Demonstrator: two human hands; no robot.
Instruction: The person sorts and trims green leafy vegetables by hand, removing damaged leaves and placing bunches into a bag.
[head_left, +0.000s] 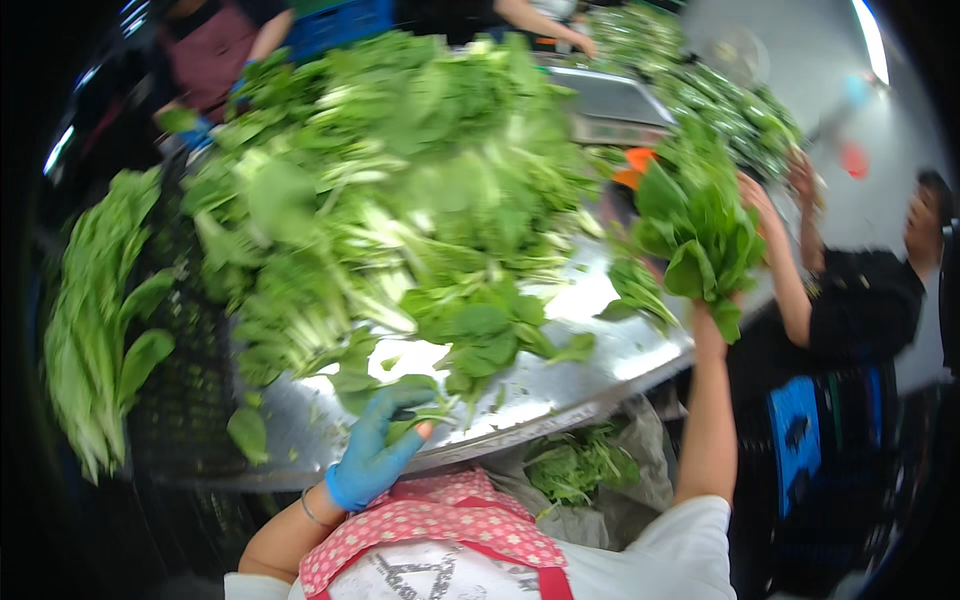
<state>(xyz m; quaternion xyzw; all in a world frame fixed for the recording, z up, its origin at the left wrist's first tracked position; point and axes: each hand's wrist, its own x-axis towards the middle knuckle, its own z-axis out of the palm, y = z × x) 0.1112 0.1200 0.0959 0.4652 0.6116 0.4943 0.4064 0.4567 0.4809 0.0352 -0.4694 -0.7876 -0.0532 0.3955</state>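
Note:
My left hand (371, 450), in a blue glove with a bare thumb tip, is at the metal table's near edge. Its fingers and thumb curl around a few loose green leaves (405, 431). Stretched out to the right, my bare right hand (709, 319) grips a leafy bunch of greens (697, 232) that hides most of its fingers. Between my hands lie loose greens (480, 337) with broad leaves. Beyond them, a large heap of pale-stemmed leafy greens (420, 150) covers much of the metal table (630, 360). Motion blurs part of the picture.
A long bunch of greens (101, 322) lies on a dark crate (187, 375) at left. A metal-topped scale (600, 94) and wrapped greens (720, 97) stand at the far right. Co-workers are at the far side and right. A sack of leaves (585, 465) is below the edge.

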